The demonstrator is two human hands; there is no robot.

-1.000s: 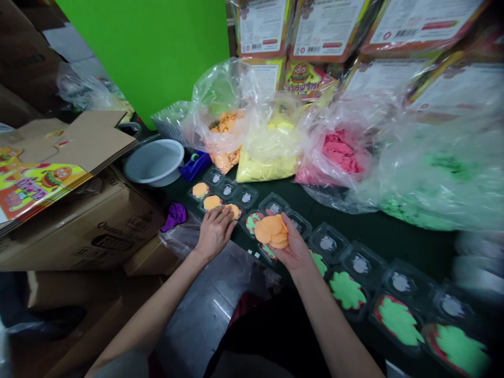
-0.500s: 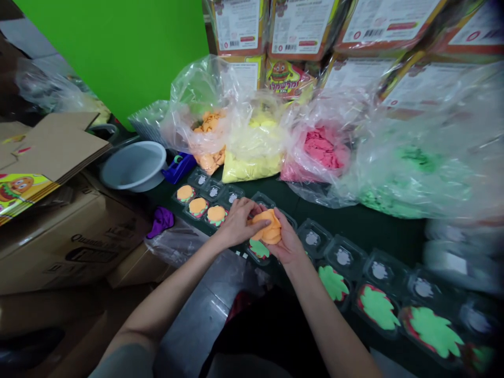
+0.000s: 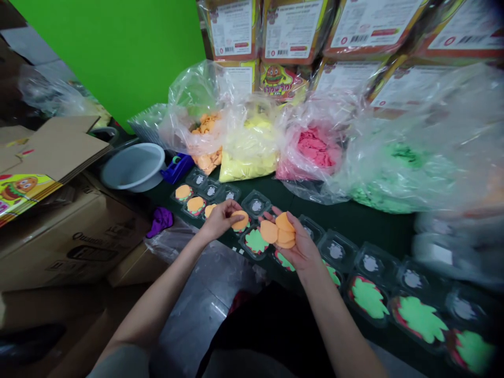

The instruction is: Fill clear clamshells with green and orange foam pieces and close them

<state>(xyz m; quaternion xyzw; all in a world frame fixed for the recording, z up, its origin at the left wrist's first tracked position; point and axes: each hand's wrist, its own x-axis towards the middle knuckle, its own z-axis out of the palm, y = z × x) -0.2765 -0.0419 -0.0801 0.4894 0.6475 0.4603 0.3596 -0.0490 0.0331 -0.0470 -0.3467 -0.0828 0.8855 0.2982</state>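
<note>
Orange foam discs (image 3: 280, 231) lie fanned on the right hand (image 3: 298, 244), palm up and fingers spread, at mid-frame. Just left of it, the nearer left hand (image 3: 220, 218) pinches a single orange disc (image 3: 239, 219) over a clear clamshell tray (image 3: 241, 224) in the row on the dark table (image 3: 366, 223); green leaf-filled trays (image 3: 369, 296) run toward lower right
</note>
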